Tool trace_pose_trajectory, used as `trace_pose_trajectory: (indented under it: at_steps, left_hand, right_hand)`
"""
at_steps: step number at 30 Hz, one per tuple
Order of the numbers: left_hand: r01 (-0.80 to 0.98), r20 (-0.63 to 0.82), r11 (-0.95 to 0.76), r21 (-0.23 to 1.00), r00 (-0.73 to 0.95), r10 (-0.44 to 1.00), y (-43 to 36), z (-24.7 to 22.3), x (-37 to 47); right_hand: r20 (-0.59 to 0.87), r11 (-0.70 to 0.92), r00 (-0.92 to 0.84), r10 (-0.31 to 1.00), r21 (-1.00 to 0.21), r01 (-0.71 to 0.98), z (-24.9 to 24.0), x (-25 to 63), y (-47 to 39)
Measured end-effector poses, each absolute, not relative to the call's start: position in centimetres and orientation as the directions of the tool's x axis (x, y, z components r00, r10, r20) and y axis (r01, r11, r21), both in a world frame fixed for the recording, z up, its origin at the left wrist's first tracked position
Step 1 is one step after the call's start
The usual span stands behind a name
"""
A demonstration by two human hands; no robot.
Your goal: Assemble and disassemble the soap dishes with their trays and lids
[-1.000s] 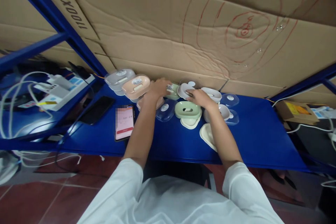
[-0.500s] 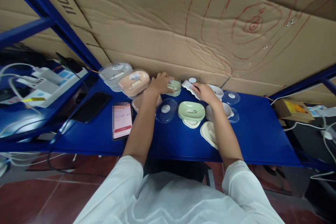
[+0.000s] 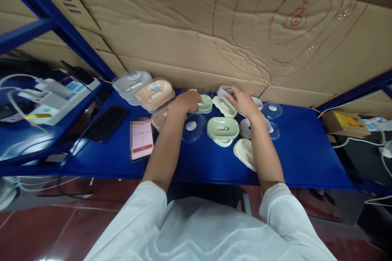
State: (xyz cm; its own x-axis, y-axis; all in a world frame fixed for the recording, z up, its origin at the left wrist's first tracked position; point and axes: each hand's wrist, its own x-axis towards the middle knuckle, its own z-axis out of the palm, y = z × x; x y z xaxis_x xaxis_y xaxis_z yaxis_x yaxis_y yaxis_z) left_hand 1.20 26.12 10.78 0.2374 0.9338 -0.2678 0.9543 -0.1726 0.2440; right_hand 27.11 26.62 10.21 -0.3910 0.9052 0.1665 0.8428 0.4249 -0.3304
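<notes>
My left hand [image 3: 189,102] is closed around the left end of a small green soap dish [image 3: 206,105] at the back of the shelf. Behind that hand, a clear lid [image 3: 192,90] with a label partly shows. My right hand [image 3: 240,100] grips a whitish-grey soap dish [image 3: 223,90], tilted up by the cardboard. Just below it lies a cream tray [image 3: 225,107]. Nearer me, a larger green soap dish [image 3: 222,128] rests on a cream piece. Another cream tray [image 3: 244,153] lies partly hidden by my right forearm, close to a grey dish [image 3: 245,127].
Lidded grey [image 3: 132,83] and peach [image 3: 155,94] soap dishes stand at the back left. A lit phone [image 3: 141,140] and a dark phone [image 3: 105,123] lie left. Clear lids [image 3: 193,127] are scattered around. A cardboard wall [image 3: 171,28] closes off the back.
My right hand has let go of the cream tray, now lying flat, and taken the whitish-grey dish behind it. My left fingers, spread before, have curled down onto the small green dish.
</notes>
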Motion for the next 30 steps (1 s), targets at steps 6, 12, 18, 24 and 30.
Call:
trace_pose_trajectory:
  at_steps: [6, 12, 18, 24, 30]
  left_hand:
    - [0.968, -0.300, -0.153, 0.197, 0.209, 0.931, 25.8, 9.6, 4.3]
    - [0.967, -0.226, -0.146, 0.209, 0.193, 0.955, 26.3, 8.9, 4.4]
    - [0.928, -0.142, -0.208, 0.309, 0.261, 0.955, 26.8, 10.0, 3.0]
    - [0.807, 0.090, -0.358, 0.469, 0.360, 0.929, 25.6, 12.7, 2.6]
    - [0.819, 0.330, -0.298, 0.490, 0.142, 0.933, 20.3, 14.2, -1.3]
  right_hand:
    - [0.153, 0.400, -0.378, 0.913, -0.152, 0.904, 11.6, 26.2, 25.3]
    - [0.016, 0.508, -0.521, 0.854, -0.247, 0.825, 11.1, 24.6, 24.6]
    - [-0.036, 0.545, -0.571, 0.820, -0.251, 0.800, 10.8, 23.6, 24.4]
    - [-0.036, 0.575, -0.612, 0.790, -0.301, 0.761, 11.5, 23.2, 23.4]
    - [-0.091, 0.592, -0.633, 0.769, -0.273, 0.759, 11.7, 21.8, 22.0]
